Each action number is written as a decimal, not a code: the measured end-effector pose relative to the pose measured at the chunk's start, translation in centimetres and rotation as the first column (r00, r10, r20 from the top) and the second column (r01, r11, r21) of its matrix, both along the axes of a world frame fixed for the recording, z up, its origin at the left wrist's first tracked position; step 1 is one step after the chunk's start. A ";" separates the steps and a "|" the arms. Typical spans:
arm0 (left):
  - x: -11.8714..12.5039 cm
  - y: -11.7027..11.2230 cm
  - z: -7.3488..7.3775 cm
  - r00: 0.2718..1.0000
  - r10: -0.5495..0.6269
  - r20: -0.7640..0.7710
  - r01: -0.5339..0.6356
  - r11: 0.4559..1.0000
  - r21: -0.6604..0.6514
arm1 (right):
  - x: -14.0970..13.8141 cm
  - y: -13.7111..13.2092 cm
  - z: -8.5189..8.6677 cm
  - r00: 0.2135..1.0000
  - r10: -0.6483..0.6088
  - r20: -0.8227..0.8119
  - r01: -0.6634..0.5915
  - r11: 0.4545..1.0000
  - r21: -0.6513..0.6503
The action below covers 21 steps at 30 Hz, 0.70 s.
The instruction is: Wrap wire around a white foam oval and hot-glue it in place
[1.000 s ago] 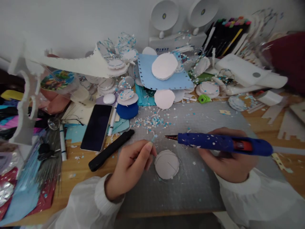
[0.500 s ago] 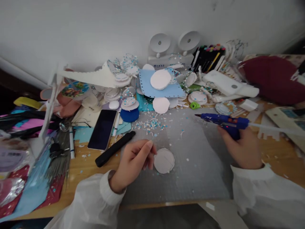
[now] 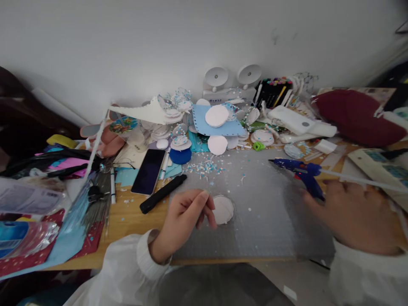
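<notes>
My left hand is over the grey cutting mat, its thumb and index finger pinched together. Whether anything small is between those fingertips I cannot make out. Beside its fingers a round white disc lies flat, partly covered by the hand. At the right, a blue hot glue gun rests on the mat with its nozzle to the left, a red light lit and a long glue stick out of its back. My right hand, slightly blurred, is just right of the glue gun with its fingers spread, holding nothing.
A black phone and a black bar-shaped tool lie to the left. Blue and white beads are scattered behind the disc. A light-blue sheet with white discs sits amid clutter along the wall. Markers stand at the back right.
My right hand has let go of the glue gun, which now lies on the mat, and has moved right. My left hand stays pinched near the disc. The view has shifted slightly.
</notes>
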State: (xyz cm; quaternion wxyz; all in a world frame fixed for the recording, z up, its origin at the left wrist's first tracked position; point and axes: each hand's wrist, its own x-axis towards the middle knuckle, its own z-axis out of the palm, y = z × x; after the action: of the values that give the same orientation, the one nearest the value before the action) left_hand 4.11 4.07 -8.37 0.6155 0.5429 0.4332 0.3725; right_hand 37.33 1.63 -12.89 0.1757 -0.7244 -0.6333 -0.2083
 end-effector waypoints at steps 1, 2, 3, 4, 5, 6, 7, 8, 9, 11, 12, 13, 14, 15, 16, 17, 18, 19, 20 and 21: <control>0.2 -0.1 0.1 1.000 0.012 -0.002 -0.012 1.000 0.004 | -0.9 -0.6 1.1 1.000 0.002 0.017 -0.002 1.000 -0.027; 0.4 -0.1 0.1 1.000 0.025 -0.001 -0.025 1.000 0.006 | -1.9 -1.1 2.1 0.998 0.060 0.008 -0.060 0.997 -0.056; 0.7 -0.2 0.2 0.999 0.041 0.003 -0.041 0.999 0.003 | -3.1 -1.6 3.0 0.988 0.150 -0.031 -0.152 0.987 -0.058; 1.1 -0.2 0.3 0.998 0.058 0.010 -0.058 0.998 -0.003 | -4.3 -1.9 3.8 0.957 0.276 -0.085 -0.278 0.961 -0.006; 1.5 -0.2 0.3 0.997 0.074 0.021 -0.074 0.997 -0.013 | -5.6 -2.0 4.3 0.921 0.376 -0.107 -0.374 0.927 0.035; 1.9 -0.3 0.4 0.996 0.084 0.035 -0.083 0.996 -0.029 | -7.0 -2.1 4.5 0.865 0.499 -0.061 -0.488 0.863 0.133; 2.4 -0.3 0.5 0.995 0.089 0.048 -0.087 0.995 -0.050 | -8.3 -2.1 4.6 0.806 0.592 -0.015 -0.583 0.797 0.156; 2.8 -0.4 0.5 0.994 0.095 0.056 -0.091 0.994 -0.067 | -9.5 -2.0 4.6 0.743 0.668 0.044 -0.664 0.727 0.173; 3.2 -0.4 0.6 0.994 0.099 0.051 -0.095 0.993 -0.075 | -10.7 -1.8 4.5 0.678 0.731 0.080 -0.729 0.653 0.205; 3.9 -0.6 0.7 0.994 0.108 0.021 -0.107 0.992 -0.060 | -12.5 -1.1 4.2 0.552 0.825 0.121 -0.827 0.523 0.206; 4.1 -0.7 0.7 0.994 0.112 0.007 -0.111 0.993 -0.045 | -13.1 -0.6 4.1 0.518 0.843 0.148 -0.849 0.484 0.212; 4.3 -0.9 0.7 0.993 0.118 0.002 -0.118 0.992 -0.033 | -13.6 -0.1 4.0 0.497 0.851 0.167 -0.861 0.459 0.220; 4.4 -0.9 0.7 0.992 0.126 0.008 -0.125 0.992 -0.027 | -13.9 0.5 4.0 0.484 0.855 0.187 -0.867 0.440 0.234; 4.5 -1.0 0.7 0.991 0.134 0.022 -0.133 0.991 -0.027 | -14.0 0.9 4.1 0.473 0.857 0.204 -0.872 0.422 0.248; 4.6 -1.0 0.7 0.989 0.144 0.035 -0.143 0.989 -0.029 | -14.0 1.4 4.2 0.457 0.862 0.221 -0.879 0.400 0.259; 4.6 -1.0 0.7 0.987 0.153 0.044 -0.151 0.988 -0.029 | -14.0 1.7 4.3 0.437 0.867 0.241 -0.888 0.373 0.267; 4.6 -1.0 0.7 0.986 0.158 0.052 -0.157 0.987 -0.026 | -13.9 2.0 4.4 0.413 0.871 0.266 -0.899 0.343 0.272; 4.7 -0.8 0.6 0.985 0.159 0.061 -0.157 0.987 -0.025 | -13.8 2.2 4.5 0.388 0.874 0.293 -0.910 0.314 0.271; 4.7 -0.7 0.5 0.985 0.155 0.070 -0.154 0.988 -0.025 | -13.7 2.4 4.6 0.368 0.874 0.319 -0.919 0.289 0.269; 4.8 -0.4 0.4 0.985 0.155 0.081 -0.153 0.988 -0.028 | -13.5 2.5 4.6 0.354 0.872 0.337 -0.925 0.273 0.264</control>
State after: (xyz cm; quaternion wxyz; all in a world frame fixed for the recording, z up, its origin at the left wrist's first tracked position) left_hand 8.91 3.62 -7.94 0.6081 0.4852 0.4521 0.4365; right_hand 23.82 4.14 -8.26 0.3702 -0.1683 -0.8801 -0.2450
